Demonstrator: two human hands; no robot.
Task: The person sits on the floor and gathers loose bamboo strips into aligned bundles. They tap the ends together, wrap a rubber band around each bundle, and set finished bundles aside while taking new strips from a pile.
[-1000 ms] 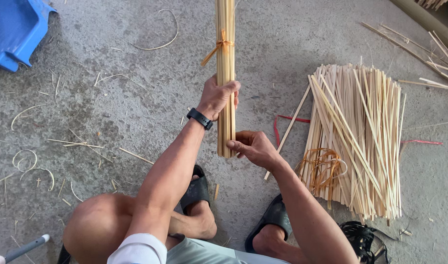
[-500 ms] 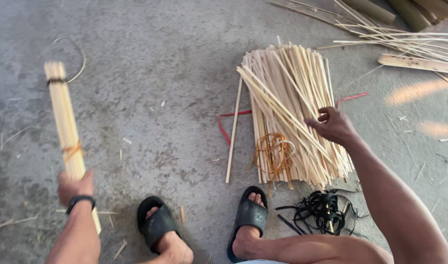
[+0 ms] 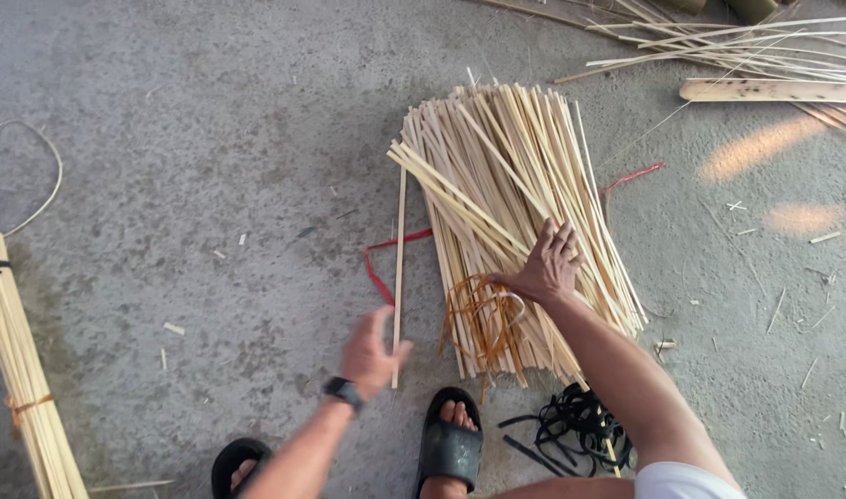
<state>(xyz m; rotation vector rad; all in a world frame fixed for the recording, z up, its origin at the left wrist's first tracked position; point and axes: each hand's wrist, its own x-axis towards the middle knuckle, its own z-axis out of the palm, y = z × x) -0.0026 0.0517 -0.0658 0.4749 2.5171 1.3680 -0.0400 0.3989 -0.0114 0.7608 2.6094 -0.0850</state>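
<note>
My right hand (image 3: 550, 266) rests fingers spread on the loose pile of bamboo strips (image 3: 511, 203) on the concrete floor (image 3: 211, 166); my left hand (image 3: 372, 349), open, reaches toward the single stray strip (image 3: 400, 268) beside it. I'd pinch low and lift it level.

Loose pile of sticks (image 3: 511, 212) lies centre-right on floor (image 3: 211, 139), w/ right hand (image 3: 545, 268) resting on it & coil of strips (image 3: 483, 319) on its near end. Single stick (image 3: 399, 268) lies just left of pile, left hand (image 3: 372, 351) at its near end. Tied bundle (image 3: 21, 370) far left; black straps (image 3: 571, 425) near, right of sandalled foot (image 3: 449, 444).
</note>
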